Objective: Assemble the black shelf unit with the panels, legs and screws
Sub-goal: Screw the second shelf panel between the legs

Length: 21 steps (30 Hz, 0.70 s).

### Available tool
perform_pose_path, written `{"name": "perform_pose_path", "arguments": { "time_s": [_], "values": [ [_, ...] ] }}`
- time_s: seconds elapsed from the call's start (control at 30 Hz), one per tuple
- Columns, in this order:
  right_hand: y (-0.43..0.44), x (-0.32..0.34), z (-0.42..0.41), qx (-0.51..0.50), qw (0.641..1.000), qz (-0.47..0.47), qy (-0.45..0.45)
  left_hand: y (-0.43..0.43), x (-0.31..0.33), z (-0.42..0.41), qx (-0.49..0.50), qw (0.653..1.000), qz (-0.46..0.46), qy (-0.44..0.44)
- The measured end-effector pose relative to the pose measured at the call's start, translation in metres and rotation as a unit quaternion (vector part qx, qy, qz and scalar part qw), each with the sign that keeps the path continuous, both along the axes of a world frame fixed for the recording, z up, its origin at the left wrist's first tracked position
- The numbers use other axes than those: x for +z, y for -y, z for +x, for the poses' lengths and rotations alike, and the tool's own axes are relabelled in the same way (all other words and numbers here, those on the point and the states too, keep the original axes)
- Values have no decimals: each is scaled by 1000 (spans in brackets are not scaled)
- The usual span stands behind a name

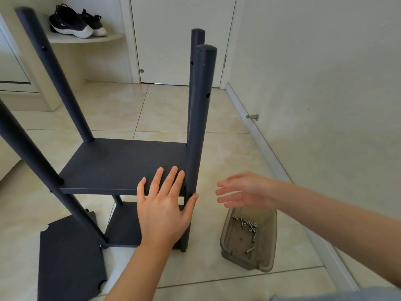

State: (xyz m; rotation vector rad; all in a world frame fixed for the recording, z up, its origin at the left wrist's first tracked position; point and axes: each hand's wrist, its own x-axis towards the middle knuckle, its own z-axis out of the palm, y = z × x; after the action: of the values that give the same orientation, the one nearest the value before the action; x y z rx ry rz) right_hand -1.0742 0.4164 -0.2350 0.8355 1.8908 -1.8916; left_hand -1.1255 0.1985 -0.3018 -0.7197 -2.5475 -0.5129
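Note:
The black shelf unit stands on the floor with several upright legs. Its upper panel [121,164] and a lower panel [123,229] are fitted between them. My left hand [162,205] lies flat on the upper panel's front right corner, fingers spread, thumb touching the near right leg [200,118]. My right hand [245,190] hovers open just right of that leg, holding nothing. A loose black panel [69,261] with notched corners lies on the floor at the lower left. Several silver screws [247,227] sit in a smoky clear plastic tray [227,242] below my right hand.
A white wall and baseboard [271,153] run along the right, with a metal door stop [252,117]. A white door stands behind. Dark sneakers [76,21] rest on a corner shelf at the upper left. The floor is glossy beige tile.

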Motion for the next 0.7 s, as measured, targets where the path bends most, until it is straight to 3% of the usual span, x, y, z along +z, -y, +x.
{"name": "perform_pose_path", "arguments": {
  "time_s": [0.3, 0.7],
  "values": [
    [-50, -120, 50, -25, 993, 92, 72, -1, -6, -1, 9, 999, 0, -32],
    [-92, -233, 14, 6, 949, 301, 91, -7, -14, -2, 3, 995, 44, -92]
  ]
}}
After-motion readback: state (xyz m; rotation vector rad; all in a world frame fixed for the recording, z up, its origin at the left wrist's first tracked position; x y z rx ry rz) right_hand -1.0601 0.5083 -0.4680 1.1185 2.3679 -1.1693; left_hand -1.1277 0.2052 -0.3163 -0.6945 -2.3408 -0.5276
